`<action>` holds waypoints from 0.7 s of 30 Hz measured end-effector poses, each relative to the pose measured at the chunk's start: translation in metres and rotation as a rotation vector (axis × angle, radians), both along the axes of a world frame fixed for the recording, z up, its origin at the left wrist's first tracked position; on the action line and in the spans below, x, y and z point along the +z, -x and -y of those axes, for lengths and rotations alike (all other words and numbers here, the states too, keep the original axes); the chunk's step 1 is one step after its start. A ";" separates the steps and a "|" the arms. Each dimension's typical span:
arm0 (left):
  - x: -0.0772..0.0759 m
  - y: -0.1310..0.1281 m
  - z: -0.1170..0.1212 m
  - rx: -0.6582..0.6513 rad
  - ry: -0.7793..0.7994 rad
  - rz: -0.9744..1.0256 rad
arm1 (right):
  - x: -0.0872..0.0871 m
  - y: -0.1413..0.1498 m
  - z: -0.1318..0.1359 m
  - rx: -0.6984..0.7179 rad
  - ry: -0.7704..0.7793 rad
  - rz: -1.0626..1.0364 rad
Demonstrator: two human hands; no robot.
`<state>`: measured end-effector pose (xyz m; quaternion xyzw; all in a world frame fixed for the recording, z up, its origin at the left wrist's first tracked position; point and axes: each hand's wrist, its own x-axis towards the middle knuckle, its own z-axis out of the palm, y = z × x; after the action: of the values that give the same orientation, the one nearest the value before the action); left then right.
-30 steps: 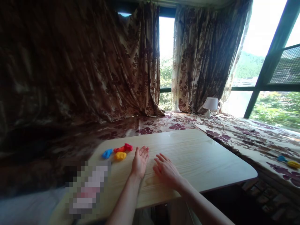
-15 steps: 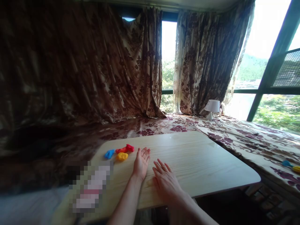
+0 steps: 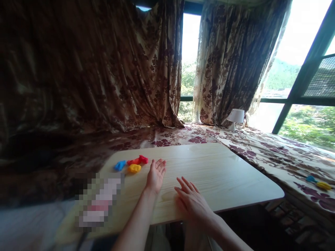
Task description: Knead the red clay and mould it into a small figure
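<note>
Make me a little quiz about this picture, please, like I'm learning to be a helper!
1. Pick one. What stands on the flowery cloth, near the curtain?
A) a teapot
B) a white lamp
C) a toy car

2. True or false? The left hand shows its palm, and the right hand shows its back.

3. Fill the gap. By the far left corner of the table lie a red thing, a yellow thing and a ____.

Key: 1. B; 2. True; 3. blue thing
</note>
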<state>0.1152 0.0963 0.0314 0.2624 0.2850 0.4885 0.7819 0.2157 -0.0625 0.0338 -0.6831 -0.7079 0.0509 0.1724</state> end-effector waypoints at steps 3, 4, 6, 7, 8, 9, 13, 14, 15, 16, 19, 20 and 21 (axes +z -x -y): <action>0.000 0.000 0.000 -0.002 -0.018 -0.006 | 0.000 0.015 -0.028 -0.047 -0.060 0.004; 0.000 0.000 0.000 -0.004 -0.027 -0.010 | 0.001 0.015 -0.041 -0.072 -0.076 0.009; 0.000 0.000 0.000 -0.009 -0.038 -0.019 | 0.006 0.005 -0.062 -0.162 -0.064 0.008; 0.000 0.000 0.000 -0.012 -0.041 -0.021 | 0.008 -0.003 -0.068 -0.208 -0.039 0.004; 0.000 0.000 0.000 -0.014 -0.041 -0.020 | 0.009 -0.011 -0.070 -0.248 0.000 -0.003; 0.000 0.000 -0.001 -0.017 -0.040 -0.018 | 0.010 -0.019 -0.068 -0.280 0.031 -0.004; -0.002 0.000 -0.001 -0.016 -0.026 -0.012 | 0.004 -0.028 -0.027 -0.241 0.032 0.031; -0.002 0.000 -0.001 -0.014 -0.025 -0.012 | 0.001 -0.023 -0.015 -0.196 0.018 0.042; -0.001 0.000 -0.001 -0.010 -0.026 -0.011 | -0.001 -0.016 -0.006 -0.145 0.001 0.047; -0.001 -0.001 0.000 -0.006 -0.027 -0.008 | -0.003 -0.006 -0.001 -0.088 -0.021 0.049; 0.000 0.000 0.001 -0.001 -0.024 -0.006 | -0.005 0.020 -0.013 0.048 -0.089 0.042; 0.000 0.000 0.002 -0.001 -0.023 -0.008 | -0.003 0.024 -0.025 0.052 -0.089 0.038; 0.000 0.000 0.002 -0.002 -0.024 -0.012 | -0.001 0.026 -0.038 0.016 -0.078 0.033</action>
<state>0.1152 0.0943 0.0316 0.2747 0.2834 0.4895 0.7776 0.1899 -0.0242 0.0331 -0.6708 -0.7177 0.0133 0.1866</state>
